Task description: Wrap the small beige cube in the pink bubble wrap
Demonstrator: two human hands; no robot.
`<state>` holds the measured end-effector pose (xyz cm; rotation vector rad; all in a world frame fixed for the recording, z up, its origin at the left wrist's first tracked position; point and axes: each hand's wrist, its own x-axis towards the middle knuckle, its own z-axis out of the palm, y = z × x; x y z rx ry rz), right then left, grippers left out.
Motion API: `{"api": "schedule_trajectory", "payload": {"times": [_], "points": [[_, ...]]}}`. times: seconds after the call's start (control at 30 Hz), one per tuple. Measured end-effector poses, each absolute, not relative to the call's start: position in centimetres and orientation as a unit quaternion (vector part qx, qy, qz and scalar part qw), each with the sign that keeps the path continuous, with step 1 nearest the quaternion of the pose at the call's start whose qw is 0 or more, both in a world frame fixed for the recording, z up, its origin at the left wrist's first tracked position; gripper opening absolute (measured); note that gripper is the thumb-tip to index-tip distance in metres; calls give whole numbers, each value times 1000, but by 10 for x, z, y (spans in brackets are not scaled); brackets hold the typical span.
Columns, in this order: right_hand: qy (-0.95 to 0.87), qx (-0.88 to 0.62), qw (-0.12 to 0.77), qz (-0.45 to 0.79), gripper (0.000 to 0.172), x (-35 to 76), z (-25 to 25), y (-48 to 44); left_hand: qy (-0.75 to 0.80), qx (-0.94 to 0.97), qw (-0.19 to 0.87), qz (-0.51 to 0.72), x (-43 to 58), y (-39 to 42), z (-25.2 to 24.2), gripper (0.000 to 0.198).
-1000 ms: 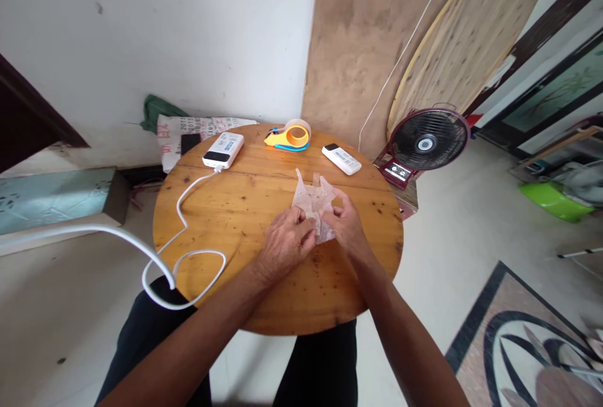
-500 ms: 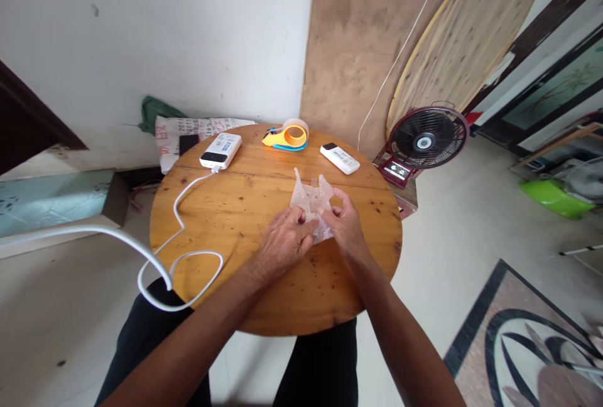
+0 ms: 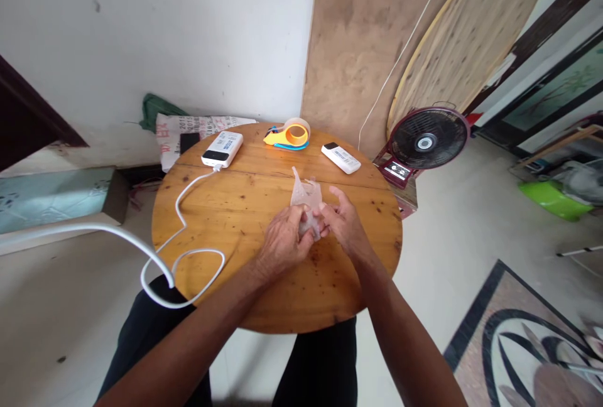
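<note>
A thin clear plastic bag (image 3: 305,196) lies on the round wooden table (image 3: 235,206), folded into a narrow strip near the middle. My left hand (image 3: 282,240) pinches its near end, fingers closed on the plastic. My right hand (image 3: 346,222) grips the bag's right side with thumb and fingers, the forefinger lifted. Both hands meet over the bag's lower part, which they hide.
A white power bank (image 3: 223,148) with a white cable (image 3: 181,218) lies at the table's far left. A yellow tape dispenser (image 3: 289,135) and a white remote (image 3: 340,157) lie at the far edge. A floor fan (image 3: 426,142) stands right of the table.
The bag's right half has been folded over to the left, so it looks narrower. Both hands have drawn closer together on it.
</note>
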<state>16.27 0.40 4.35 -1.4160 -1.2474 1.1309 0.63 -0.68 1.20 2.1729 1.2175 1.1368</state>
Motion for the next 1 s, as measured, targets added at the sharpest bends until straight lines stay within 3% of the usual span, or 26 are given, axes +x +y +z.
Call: {"api": "schedule_trajectory", "payload": {"times": [0.23,0.43,0.63,0.73,0.83,0.93,1.0], "points": [[-550,-583,417,429,63,160,55,-12,431,701,331,462,7,-6,17,28],[-654,-575,372,321,65,159,57,-19,430,628,416,498,16,2,6,28],[-693,-575,353,253,70,151,55,-29,411,617,430,514,18,7,-4,24],[-664,-548,408,305,62,157,48,-32,408,612,434,520,19,7,-3,28],[-630,-545,471,289,42,167,41,-36,413,605,447,514,18,6,1,30],[-654,-554,448,253,22,173,37,-38,411,606,452,510,18,6,2,31],[-675,-552,416,256,19,173,35,-36,410,606,453,509,18,7,2,31]]}}
